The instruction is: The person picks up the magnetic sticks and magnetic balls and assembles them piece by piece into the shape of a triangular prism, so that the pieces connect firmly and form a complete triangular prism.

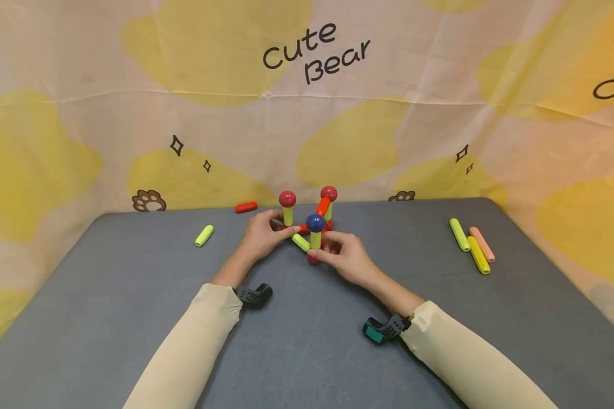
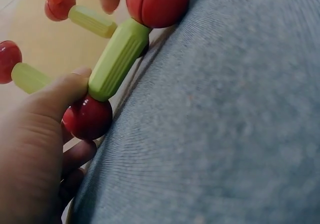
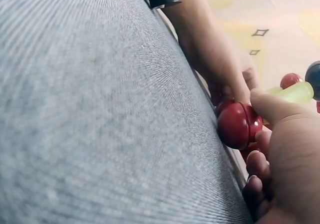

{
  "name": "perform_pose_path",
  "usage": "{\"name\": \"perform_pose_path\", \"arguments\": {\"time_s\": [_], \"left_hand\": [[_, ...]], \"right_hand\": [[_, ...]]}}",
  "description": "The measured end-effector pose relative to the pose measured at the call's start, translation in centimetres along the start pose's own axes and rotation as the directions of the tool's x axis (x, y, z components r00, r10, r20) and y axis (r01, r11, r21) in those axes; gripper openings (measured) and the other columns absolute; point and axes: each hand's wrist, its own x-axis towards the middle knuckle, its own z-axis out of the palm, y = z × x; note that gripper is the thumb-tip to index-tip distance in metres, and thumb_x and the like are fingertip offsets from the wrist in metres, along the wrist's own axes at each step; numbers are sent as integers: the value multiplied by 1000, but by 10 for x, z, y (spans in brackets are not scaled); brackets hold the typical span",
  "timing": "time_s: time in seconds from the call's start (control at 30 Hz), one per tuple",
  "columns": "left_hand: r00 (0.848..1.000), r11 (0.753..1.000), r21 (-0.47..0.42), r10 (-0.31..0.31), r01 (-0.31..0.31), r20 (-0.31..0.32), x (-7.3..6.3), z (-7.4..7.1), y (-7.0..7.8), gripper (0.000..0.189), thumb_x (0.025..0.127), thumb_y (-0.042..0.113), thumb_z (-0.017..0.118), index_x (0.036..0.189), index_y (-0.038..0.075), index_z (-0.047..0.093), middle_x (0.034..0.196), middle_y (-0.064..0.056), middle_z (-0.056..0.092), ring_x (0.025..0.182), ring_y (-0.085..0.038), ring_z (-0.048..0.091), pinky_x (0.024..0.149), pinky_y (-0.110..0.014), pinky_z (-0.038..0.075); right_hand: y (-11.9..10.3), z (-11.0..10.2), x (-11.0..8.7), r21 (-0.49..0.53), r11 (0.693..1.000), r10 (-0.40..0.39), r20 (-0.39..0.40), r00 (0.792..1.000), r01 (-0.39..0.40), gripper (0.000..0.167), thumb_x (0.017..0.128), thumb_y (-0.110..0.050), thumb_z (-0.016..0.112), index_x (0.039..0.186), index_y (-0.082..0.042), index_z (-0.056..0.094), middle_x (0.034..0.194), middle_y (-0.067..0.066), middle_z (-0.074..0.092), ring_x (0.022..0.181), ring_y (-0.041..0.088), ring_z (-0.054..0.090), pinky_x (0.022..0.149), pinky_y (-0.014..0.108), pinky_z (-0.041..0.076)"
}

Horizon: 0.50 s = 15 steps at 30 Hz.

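Between the two hands stands a frame of rods and balls on the grey table [image 1: 297, 341]. Upright yellow-green rods carry a blue ball [image 1: 315, 222] in front, a red ball [image 1: 287, 199] at left and another red ball [image 1: 329, 193] at the back. A red rod [image 1: 323, 207] joins the blue ball to the back one. At the left base corner, my left hand [image 1: 262, 236] pinches a red ball [image 2: 89, 118], thumb against it and the rod end. My right hand [image 1: 350, 258] grips the front base ball [image 3: 239, 125], its thumb by the upright rod.
A loose red rod [image 1: 246, 208] lies near the back edge, with a yellow-green rod [image 1: 204, 236] to its left. On the right lie a yellow-green rod [image 1: 459, 234], a yellow rod [image 1: 478, 255] and a pink rod [image 1: 482, 244]. A printed cloth [image 1: 225, 130] hangs behind the table.
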Motion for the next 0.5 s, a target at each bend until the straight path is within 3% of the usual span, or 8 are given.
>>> {"name": "perform_pose_path", "arguments": {"time_s": [0.23,0.5], "left_hand": [[1000,1000,-2,13,-13,-10,-1,-2,1,39,89,36,77,112,6,71,98,-12,73,88,-24,68,75,-30,53],[999,998,-15,54,-54,2,0,-2,0,34,87,34,79,110,9,70,103,-11,74,93,-24,71,84,-40,56]], "right_hand": [[3,-4,2,-74,995,58,-101,993,-65,22,90,-23,77,105,-8,74,94,8,62,74,16,54,63,23,43],[4,-7,3,-69,989,114,-189,975,-129,29,91,-26,77,112,-6,73,94,11,74,77,16,65,62,22,47]]}}
